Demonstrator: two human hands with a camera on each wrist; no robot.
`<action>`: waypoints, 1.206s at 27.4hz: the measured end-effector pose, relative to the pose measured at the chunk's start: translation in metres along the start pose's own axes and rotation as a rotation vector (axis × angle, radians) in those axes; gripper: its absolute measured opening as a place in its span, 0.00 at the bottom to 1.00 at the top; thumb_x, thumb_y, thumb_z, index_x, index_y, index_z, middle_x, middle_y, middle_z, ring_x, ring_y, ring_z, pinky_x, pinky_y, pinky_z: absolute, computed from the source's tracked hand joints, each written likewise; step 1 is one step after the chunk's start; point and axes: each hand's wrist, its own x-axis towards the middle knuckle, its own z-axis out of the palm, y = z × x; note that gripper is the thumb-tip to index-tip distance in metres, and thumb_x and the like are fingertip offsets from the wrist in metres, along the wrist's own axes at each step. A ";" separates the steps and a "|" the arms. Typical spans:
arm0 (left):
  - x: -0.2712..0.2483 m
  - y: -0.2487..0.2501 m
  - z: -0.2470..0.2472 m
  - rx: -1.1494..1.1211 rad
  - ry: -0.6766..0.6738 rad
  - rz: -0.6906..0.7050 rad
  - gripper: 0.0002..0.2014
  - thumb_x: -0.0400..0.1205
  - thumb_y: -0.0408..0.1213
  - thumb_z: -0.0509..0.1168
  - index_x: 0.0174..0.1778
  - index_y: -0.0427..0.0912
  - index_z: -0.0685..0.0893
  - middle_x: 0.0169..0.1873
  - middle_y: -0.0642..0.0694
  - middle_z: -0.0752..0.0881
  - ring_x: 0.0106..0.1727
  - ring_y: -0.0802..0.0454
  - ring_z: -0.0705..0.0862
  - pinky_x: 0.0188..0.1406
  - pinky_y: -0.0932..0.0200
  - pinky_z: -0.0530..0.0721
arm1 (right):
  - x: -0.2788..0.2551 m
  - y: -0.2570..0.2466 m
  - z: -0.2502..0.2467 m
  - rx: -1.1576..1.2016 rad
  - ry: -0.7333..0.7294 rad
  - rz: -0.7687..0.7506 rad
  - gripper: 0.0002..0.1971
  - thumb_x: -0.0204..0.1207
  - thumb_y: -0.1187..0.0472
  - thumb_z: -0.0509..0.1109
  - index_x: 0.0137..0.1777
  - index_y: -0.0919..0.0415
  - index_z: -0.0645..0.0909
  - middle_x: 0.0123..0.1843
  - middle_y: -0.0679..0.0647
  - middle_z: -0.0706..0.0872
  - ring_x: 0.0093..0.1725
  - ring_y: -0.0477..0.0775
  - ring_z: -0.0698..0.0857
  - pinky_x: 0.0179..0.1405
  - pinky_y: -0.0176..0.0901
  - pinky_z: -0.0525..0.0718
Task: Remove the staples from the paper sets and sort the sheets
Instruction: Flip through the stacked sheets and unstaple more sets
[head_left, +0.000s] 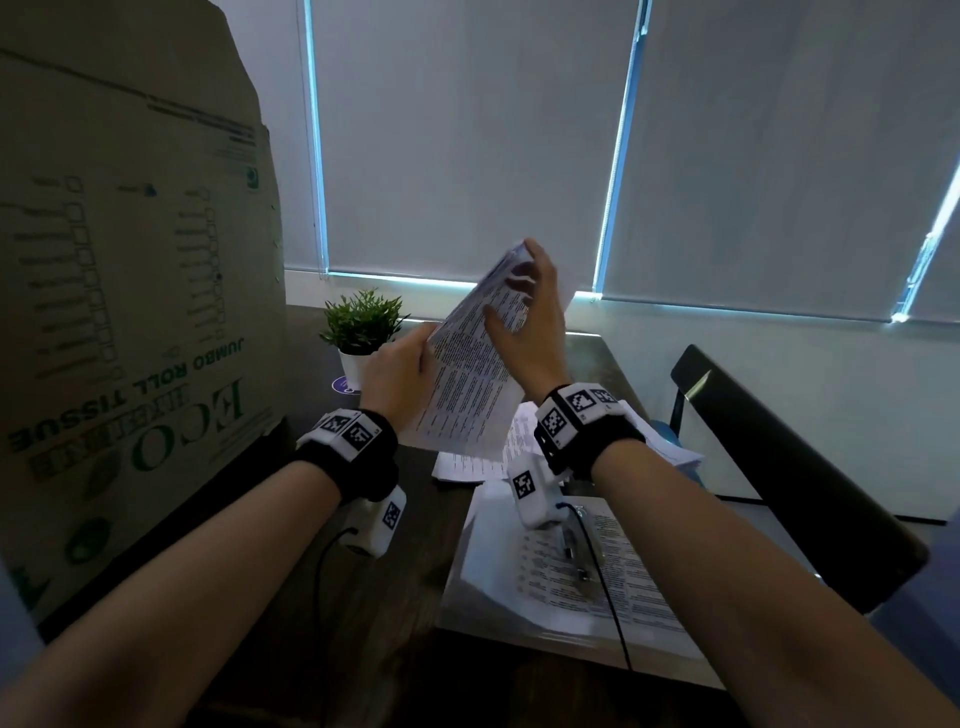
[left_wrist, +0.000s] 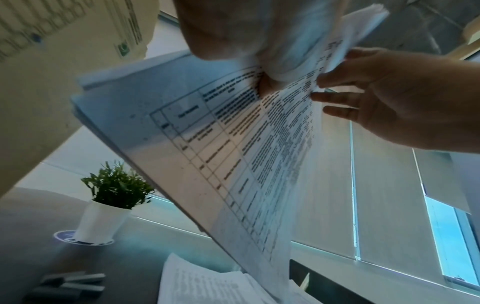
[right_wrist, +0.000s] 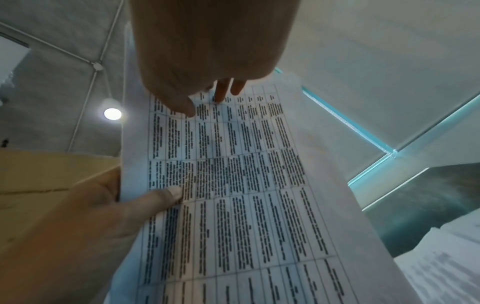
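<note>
Holding white printed paper set (head_left: 470, 358) raised above dark desk (head_left: 363, 597), near its far edge: left hand (head_left: 397, 376) pinches lower left edge, right hand (head_left: 535, 317) grips upper corner. Advice: fan that corner gently, locate staple before pulling.

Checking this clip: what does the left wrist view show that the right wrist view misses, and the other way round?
Only the left wrist view shows the potted plant on the table and grey staple strips lying near it. Only the right wrist view shows the ceiling lamp and the left hand's thumb pressed on the printed table. Both show the raised paper set, both hands on it, the cardboard box and the window blinds.
</note>
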 end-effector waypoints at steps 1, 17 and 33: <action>0.004 0.004 0.005 -0.022 -0.007 0.012 0.13 0.87 0.33 0.55 0.62 0.43 0.82 0.35 0.46 0.86 0.33 0.48 0.83 0.34 0.56 0.82 | 0.005 0.000 -0.009 -0.004 0.025 -0.013 0.36 0.74 0.70 0.74 0.80 0.57 0.64 0.70 0.55 0.76 0.65 0.51 0.80 0.61 0.39 0.84; 0.017 0.094 0.091 -0.306 -0.132 -0.055 0.12 0.84 0.32 0.56 0.55 0.45 0.83 0.36 0.47 0.85 0.38 0.45 0.85 0.39 0.50 0.87 | 0.013 0.041 -0.144 -0.283 0.033 -0.140 0.27 0.81 0.64 0.70 0.80 0.60 0.70 0.77 0.57 0.76 0.77 0.55 0.75 0.79 0.49 0.72; 0.018 0.121 0.117 -0.379 -0.165 -0.048 0.08 0.83 0.31 0.57 0.44 0.46 0.81 0.36 0.43 0.86 0.38 0.44 0.85 0.40 0.45 0.87 | 0.008 0.063 -0.175 -0.320 0.041 -0.231 0.27 0.78 0.69 0.71 0.74 0.50 0.69 0.70 0.62 0.72 0.64 0.60 0.79 0.58 0.15 0.72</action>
